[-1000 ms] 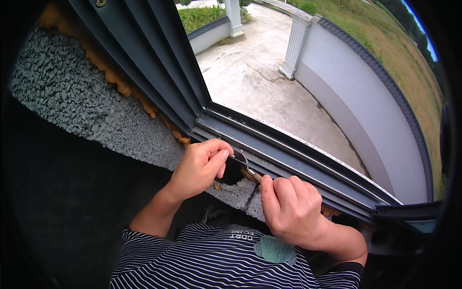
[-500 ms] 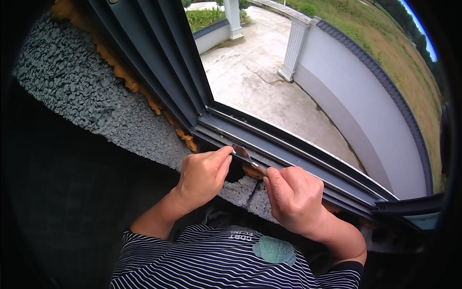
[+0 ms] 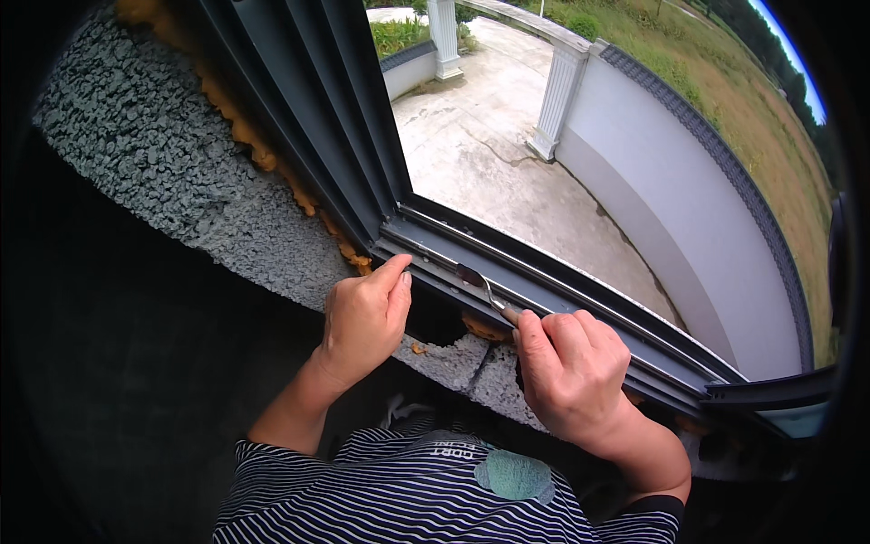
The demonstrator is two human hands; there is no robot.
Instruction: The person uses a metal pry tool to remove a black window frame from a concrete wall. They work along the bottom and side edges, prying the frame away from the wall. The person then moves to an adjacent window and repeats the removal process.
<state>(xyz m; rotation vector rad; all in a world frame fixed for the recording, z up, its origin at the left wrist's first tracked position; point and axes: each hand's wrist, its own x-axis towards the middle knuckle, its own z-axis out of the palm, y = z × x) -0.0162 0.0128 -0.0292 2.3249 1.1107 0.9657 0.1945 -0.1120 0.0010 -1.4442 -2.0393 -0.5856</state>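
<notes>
My right hand point(image 3: 575, 372) is closed round the handle of a small trowel point(image 3: 471, 276) with a bent metal neck. Its blade lies over the lower rail of the dark window frame point(image 3: 562, 308), pointing left. Close to the frame's inner corner is my left hand point(image 3: 367, 304), fingers curled in and the index finger and thumb together at the rail's edge. Whatever may be between those fingertips is hidden. Small pale specks lie along the rail near the blade.
Orange foam point(image 3: 263, 159) fills the joint between the frame and a rough grey wall edge point(image 3: 172, 163). Below the rail, a dark gap and more foam point(image 3: 487, 326) border the broken grey sill point(image 3: 449, 363). Outside are paving point(image 3: 498, 118) and a curved white wall point(image 3: 671, 199).
The trowel blade has shifted right and away from my left fingertips, which have drawn back left and up along the rail. My right hand has moved slightly right.
</notes>
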